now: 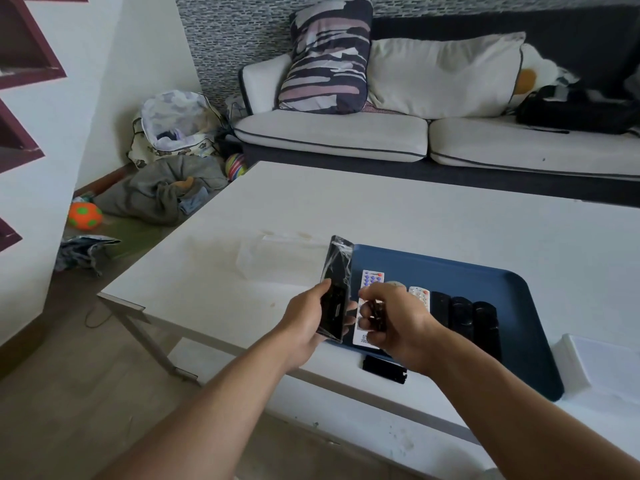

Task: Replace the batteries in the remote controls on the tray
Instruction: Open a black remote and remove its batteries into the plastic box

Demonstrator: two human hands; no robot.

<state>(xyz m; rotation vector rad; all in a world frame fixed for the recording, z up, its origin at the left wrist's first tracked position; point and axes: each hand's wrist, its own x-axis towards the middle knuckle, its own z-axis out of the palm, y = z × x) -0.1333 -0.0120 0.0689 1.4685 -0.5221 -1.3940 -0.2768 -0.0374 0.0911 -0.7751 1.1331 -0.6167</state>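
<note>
Left hand [304, 315] gripping black remote [336, 289], right hand [393, 318] pinching possibly batteries, above tray [519, 289]

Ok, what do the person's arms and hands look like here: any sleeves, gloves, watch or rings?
Both forearms are bare up to the bottom edge of the picture, with no sleeve in view. The left hand and right hand wear no gloves. No watch, strap or bracelet shows at either wrist, and no ring shows on the visible fingers. No cables or markings are on them.
</note>
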